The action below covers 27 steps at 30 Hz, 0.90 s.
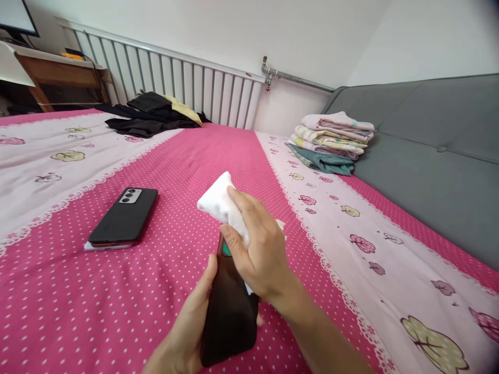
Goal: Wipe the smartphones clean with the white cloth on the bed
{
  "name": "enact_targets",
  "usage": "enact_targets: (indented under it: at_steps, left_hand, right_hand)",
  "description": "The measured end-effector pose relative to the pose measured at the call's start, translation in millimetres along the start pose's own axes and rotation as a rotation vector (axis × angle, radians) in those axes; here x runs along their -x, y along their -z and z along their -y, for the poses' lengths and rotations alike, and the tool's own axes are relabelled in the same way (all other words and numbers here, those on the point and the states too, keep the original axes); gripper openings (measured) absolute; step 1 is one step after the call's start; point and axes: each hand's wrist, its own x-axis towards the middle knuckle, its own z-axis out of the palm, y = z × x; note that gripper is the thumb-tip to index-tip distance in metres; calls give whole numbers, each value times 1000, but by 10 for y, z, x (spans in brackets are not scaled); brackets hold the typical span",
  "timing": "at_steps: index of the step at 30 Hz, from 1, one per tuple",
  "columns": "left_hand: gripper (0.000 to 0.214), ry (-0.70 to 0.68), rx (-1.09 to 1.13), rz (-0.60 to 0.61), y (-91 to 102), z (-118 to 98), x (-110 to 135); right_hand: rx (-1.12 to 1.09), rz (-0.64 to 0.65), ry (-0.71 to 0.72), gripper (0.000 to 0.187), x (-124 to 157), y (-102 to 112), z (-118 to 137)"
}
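Observation:
A dark phone (230, 317) with a greenish patch near its top is gripped from below by my left hand (191, 317), thumb along its left edge and a fingertip showing at the right edge. My right hand (263, 249) holds a crumpled white cloth (220, 200) against the phone's upper end. The cloth and fingers cover most of that end. To the left, a black phone (127, 215) with a silver camera block lies back up on the bed, on top of another thin, light-edged item (109, 246).
A pink dotted bedspread (163, 280) lies under everything. Folded cloths (331, 140) are stacked at the right by a grey padded headboard (432, 140). Dark clothes (152, 117) lie at the back, before a white radiator (187, 83). A desk (62, 67) stands far left.

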Motion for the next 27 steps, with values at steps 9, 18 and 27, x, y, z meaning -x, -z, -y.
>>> enact_targets:
  at_steps: [9,18,27]
  left_hand:
    - [59,-1,-213,-100,-4,19,-25]
    - [43,-37,-179,-122,-39,25,-24]
    - [35,-132,88,-60,-8,21,-33]
  right_hand:
    - [123,152,242,42,23,-16,37]
    - [110,177,295,39,19,-44,51]
    - [79,242,311,37,36,-44,76]
